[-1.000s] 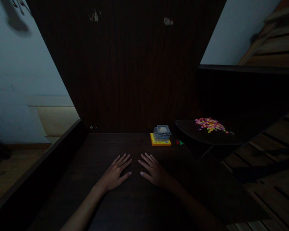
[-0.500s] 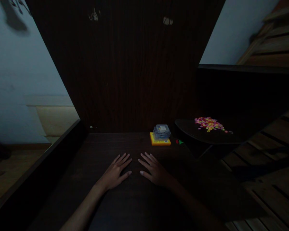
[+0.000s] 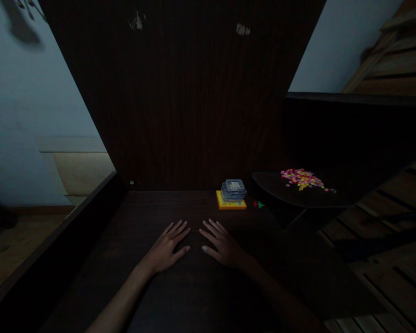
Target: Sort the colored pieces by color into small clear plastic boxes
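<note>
My left hand [image 3: 166,249] lies flat, palm down, on a dark wooden table [image 3: 131,217], fingers stretched out and holding nothing. Beside it my right hand [image 3: 222,247] rests the same way, fingers spread and empty. Beyond my right hand, at the table's far edge, a small stack of clear plastic cases [image 3: 233,190] sits on a yellow box [image 3: 230,205]. A tiny red and green piece [image 3: 259,204] lies just right of the box.
A tall dark wooden panel [image 3: 183,101] rises behind the table. To the right, a dark round tray [image 3: 280,194] carries a heap of small pink and yellow pieces [image 3: 302,179]. Wooden slats [image 3: 391,259] lie at the right. A raised rail [image 3: 55,236] borders the table's left side.
</note>
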`<state>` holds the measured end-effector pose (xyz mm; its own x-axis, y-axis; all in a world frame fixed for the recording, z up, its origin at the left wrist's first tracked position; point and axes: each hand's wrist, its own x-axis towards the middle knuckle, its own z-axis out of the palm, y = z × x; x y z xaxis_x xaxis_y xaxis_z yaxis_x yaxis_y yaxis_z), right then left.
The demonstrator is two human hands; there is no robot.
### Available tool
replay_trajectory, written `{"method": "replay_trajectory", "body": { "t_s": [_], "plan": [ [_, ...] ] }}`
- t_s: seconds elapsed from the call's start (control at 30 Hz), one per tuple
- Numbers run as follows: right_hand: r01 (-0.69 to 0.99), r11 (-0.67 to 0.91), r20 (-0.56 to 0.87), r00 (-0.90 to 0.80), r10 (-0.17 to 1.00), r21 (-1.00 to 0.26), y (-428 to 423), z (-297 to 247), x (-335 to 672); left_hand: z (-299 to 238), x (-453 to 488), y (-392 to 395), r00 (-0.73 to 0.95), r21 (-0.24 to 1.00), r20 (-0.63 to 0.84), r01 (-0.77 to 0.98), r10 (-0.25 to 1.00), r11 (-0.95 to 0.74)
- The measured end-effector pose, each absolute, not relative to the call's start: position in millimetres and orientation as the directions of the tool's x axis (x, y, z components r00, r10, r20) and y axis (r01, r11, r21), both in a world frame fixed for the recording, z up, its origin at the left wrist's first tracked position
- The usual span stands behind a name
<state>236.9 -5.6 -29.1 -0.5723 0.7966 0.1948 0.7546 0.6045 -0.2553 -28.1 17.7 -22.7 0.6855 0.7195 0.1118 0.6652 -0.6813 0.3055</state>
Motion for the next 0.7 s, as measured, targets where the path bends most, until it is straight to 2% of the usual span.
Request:
{"method": "replay_trajectory", "body": {
  "t_s": [0.7],
  "plan": [
    [0.747,0.606,0.203,-0.571,0.795,-0.272,-4,-34,238,-22,-28,18,0.686,0.300,0.123,0.663,0.717,-0.686]
  ]
}}
